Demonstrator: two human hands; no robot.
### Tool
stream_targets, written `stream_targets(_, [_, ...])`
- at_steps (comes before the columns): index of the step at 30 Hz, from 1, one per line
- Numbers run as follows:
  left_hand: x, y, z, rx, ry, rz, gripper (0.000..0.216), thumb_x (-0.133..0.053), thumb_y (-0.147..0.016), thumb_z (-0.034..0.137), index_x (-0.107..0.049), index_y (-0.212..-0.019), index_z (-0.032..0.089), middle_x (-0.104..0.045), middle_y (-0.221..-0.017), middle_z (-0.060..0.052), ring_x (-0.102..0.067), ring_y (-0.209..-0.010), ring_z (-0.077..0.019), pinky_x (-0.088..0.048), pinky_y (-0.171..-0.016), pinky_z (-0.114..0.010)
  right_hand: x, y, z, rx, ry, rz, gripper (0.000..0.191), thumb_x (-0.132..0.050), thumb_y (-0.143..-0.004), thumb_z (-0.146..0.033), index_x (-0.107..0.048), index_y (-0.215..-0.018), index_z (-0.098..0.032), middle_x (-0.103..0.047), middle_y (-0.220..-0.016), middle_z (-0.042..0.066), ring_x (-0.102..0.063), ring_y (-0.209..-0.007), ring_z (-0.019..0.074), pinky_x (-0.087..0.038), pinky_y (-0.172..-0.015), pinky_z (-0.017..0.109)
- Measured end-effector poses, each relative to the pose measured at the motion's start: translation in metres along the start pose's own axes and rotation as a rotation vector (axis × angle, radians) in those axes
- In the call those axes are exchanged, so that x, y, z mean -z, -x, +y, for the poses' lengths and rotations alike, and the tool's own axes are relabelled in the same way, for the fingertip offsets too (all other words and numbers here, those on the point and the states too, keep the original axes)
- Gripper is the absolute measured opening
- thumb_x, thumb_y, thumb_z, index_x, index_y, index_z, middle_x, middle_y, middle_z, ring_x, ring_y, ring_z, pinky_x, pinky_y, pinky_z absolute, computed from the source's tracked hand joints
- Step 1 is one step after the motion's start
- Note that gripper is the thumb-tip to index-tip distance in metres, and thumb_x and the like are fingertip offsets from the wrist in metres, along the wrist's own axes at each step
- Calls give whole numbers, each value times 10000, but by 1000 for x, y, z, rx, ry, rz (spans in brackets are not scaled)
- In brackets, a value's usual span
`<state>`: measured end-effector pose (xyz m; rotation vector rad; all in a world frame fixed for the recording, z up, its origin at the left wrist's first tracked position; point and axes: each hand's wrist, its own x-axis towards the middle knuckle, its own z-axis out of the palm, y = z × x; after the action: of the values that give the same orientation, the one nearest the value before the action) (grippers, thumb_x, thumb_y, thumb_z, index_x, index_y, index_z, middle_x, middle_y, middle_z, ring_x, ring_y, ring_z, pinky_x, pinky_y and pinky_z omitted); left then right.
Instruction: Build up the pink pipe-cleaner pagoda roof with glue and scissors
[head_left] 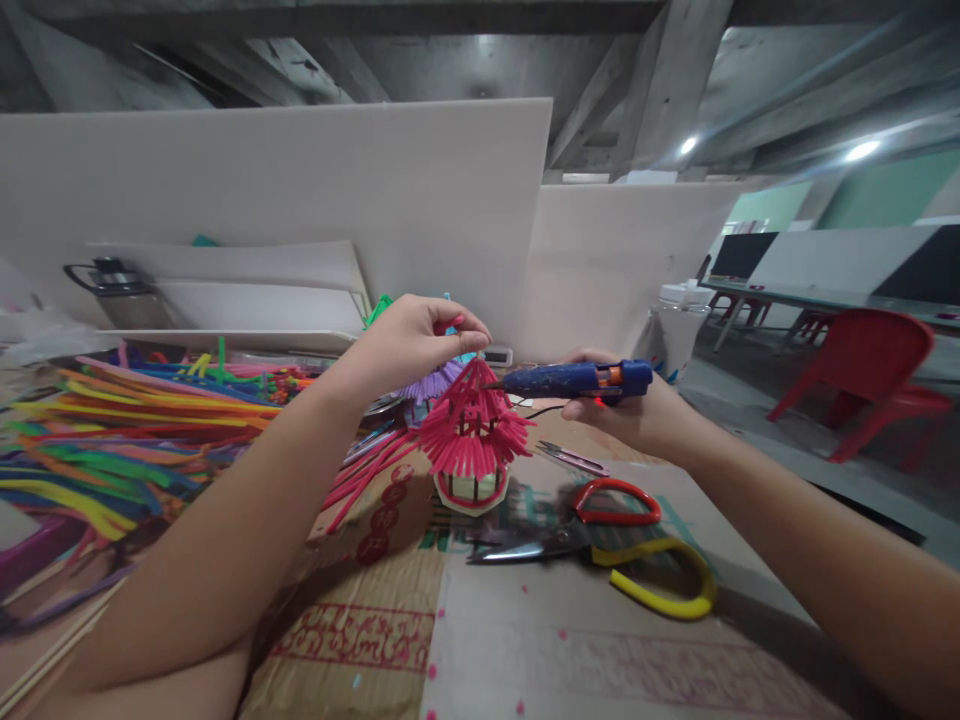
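A small pavilion model (474, 430) with a two-tiered roof of red pipe cleaners stands on a pale base in front of me. My left hand (427, 335) is closed in a pinch right at its peak; a bit of red pipe cleaner (453, 323) shows among the fingers. In my right hand (607, 400) is a blue hot glue gun (559, 380), its nozzle pointing left against the upper roof. Most of the right hand's fingers are hidden behind the gun. Behind the red model, a purple-roofed one (431, 382) is partly covered by my left hand.
Scissors (555, 545) with red and yellow handles lie on the cardboard (360, 640), near small thread snips (574, 458). Many colored pipe cleaners (135, 430) are heaped at left. A dark-lidded bottle (124, 290), a clear cup (679, 325) and white boards stand behind.
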<state>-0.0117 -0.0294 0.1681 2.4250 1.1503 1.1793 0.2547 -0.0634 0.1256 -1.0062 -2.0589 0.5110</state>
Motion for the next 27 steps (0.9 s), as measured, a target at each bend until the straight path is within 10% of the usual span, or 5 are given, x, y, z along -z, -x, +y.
stream_targets(27, [2, 0, -5, -7, -19, 37, 275, -671, -807, 428, -761, -842, 171, -543, -621, 27, -373, -557, -85, -280, -519, -236, 1, 2, 8, -2, 116, -113, 453, -764, -728, -571, -656, -1023, -244, -662, -785, -10, -579, -674, 156, -421, -578, 241])
